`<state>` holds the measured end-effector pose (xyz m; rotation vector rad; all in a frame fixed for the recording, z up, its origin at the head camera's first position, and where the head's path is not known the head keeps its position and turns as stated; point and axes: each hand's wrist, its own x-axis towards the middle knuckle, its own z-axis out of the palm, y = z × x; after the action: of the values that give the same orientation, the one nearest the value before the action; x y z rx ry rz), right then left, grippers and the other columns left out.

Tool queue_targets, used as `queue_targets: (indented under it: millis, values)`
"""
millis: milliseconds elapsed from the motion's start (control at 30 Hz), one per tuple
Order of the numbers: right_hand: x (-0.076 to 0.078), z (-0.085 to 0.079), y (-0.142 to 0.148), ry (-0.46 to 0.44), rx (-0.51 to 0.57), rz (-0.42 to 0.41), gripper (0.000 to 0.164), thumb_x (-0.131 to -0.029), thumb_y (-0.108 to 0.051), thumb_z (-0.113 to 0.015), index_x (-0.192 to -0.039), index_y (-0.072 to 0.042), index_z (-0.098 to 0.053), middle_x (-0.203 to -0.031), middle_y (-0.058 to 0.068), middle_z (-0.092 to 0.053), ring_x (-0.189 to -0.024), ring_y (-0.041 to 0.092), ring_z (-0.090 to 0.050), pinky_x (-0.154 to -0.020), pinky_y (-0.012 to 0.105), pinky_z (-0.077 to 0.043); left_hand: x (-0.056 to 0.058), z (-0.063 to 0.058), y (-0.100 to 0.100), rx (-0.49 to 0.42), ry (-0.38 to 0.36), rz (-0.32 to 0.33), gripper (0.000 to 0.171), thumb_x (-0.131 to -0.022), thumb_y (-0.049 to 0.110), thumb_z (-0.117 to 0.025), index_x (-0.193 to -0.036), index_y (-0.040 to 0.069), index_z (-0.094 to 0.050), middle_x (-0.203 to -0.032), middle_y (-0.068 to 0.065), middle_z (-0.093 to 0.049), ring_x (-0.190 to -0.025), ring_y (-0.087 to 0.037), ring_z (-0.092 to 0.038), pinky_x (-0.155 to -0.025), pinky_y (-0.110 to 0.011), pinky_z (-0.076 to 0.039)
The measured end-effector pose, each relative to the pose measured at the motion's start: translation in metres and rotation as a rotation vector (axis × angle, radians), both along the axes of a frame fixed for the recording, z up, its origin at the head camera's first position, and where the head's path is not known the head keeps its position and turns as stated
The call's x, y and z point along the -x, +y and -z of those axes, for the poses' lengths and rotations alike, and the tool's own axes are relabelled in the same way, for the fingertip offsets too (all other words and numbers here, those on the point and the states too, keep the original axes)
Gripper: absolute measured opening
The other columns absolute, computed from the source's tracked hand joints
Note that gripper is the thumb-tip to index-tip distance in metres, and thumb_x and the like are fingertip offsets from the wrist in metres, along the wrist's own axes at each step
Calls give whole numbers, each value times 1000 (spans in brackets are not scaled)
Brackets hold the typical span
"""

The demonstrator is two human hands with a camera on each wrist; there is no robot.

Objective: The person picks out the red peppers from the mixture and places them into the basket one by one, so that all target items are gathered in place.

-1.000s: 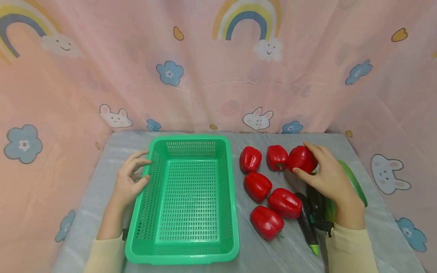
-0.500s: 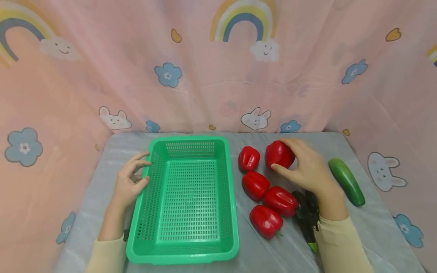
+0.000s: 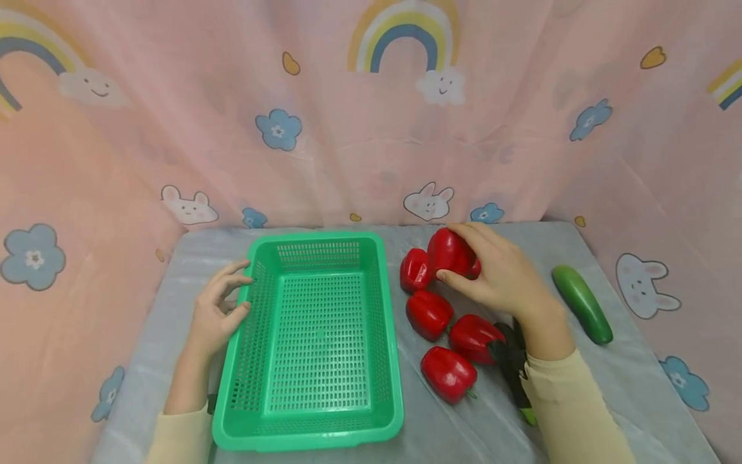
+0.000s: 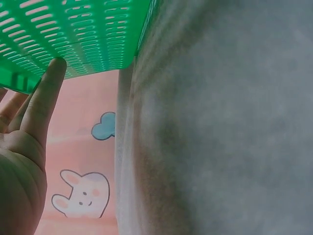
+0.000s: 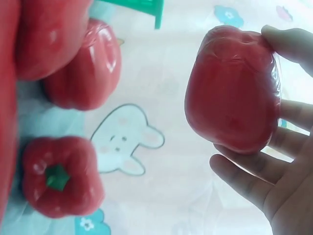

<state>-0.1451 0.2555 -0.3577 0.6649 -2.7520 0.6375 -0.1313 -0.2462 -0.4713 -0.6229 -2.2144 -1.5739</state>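
Observation:
In the head view my right hand (image 3: 504, 274) holds a red bell pepper (image 3: 447, 251) between thumb and fingers, lifted over the back of the table. The right wrist view shows this pepper (image 5: 234, 93) raised well clear of the others. Partly hidden behind the hand lies another red pepper (image 3: 476, 269). My left hand (image 3: 216, 312) is at the left side of a green plastic basket (image 3: 394, 361), its fingertips by the rim. A finger (image 4: 46, 100) touches the perforated outer wall in the left wrist view; nothing is pinched there.
Several red peppers (image 3: 429, 314) lie right of the basket. Dark eggplants (image 3: 510, 361) are partly covered by the right forearm. A green cucumber (image 3: 581, 303) lies farther right. A pink patterned curtain (image 3: 324, 174) hangs behind the grey-covered table (image 3: 626, 399).
My right hand has lifted the pepper from the right end of the back row and carried it left, over the other peppers. The left hand has stayed by the basket.

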Motion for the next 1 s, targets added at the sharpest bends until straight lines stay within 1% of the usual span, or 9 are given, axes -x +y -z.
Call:
queue_targets:
  millis: [200,267,367,567,700,833,1000]
  values:
    - [5,-6,-14,30,8,-35,79,-90,-42,-85,-157,-13,-55,-148,10,-62,-121,33,-66,-82,58,-64,0,1,1,22,-27,-13,43,-85,-19,-64,-126,-8,-70,-157,-22,-56,-132,-14,-63,-86,-19,-59]
    - [7,-8,-21,42,23,-57,79,-90,-42,-84,-157,-11,-55,-148,10,-62,-120,32,-66,-82,57,-64,1,1,1,24,-30,-14,42,-86,-18,-64,-126,-7,-70,-157,-22,-56,-133,-15,-63,-86,-20,-59]
    - [10,-10,-33,56,43,-94,80,-90,-43,-84,-157,-10,-54,-149,12,-61,-124,33,-65,-84,56,-64,0,1,0,20,-28,-15,41,-86,-17,-64,-125,-8,-70,-157,-22,-56,-133,-15,-63,-86,-21,-59]
    - [15,-15,-52,40,85,-129,82,-89,-43,-84,-158,-10,-53,-152,10,-60,-128,32,-63,-86,56,-64,-1,1,-1,16,-29,-16,43,-85,-21,-63,-126,-8,-70,-158,-22,-55,-134,-13,-62,-86,-19,-59]
    - [17,-18,-61,18,103,-158,81,-92,-42,-83,-159,-8,-52,-153,12,-58,-130,33,-62,-88,56,-64,-1,2,-2,19,-30,-19,42,-86,-19,-64,-126,-8,-70,-158,-22,-55,-134,-13,-62,-85,-20,-59]
    - [20,-21,-72,16,132,-213,78,-93,-40,-81,-158,-7,-52,-152,12,-58,-132,32,-59,-91,56,-63,0,4,-2,20,-27,-26,40,-86,-17,-66,-125,-7,-71,-157,-22,-56,-133,-12,-63,-84,-22,-60]
    - [22,-25,-90,17,180,-284,73,-94,-39,-81,-155,-9,-54,-148,8,-59,-130,26,-59,-94,51,-62,0,4,-1,15,-29,-27,43,-85,-20,-64,-125,-8,-71,-156,-22,-57,-132,-13,-63,-86,-19,-59]
